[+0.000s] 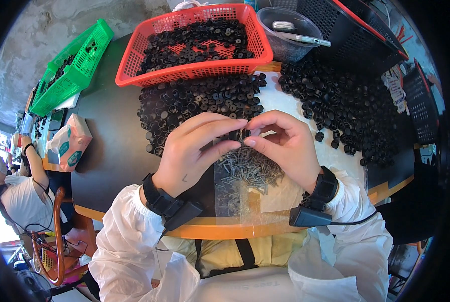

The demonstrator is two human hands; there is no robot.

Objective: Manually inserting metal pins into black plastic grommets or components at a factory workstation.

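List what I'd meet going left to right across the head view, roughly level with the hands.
Co-worker's forearm → tissue pack → left hand → held black parts → right hand → right-hand heap of black caps → rightmost black basket.

The wide head camera looks down and forward from above, close over the left hand and right hand; it takes in the table (its near edge bent by the lens) and, farther off, the red basket.
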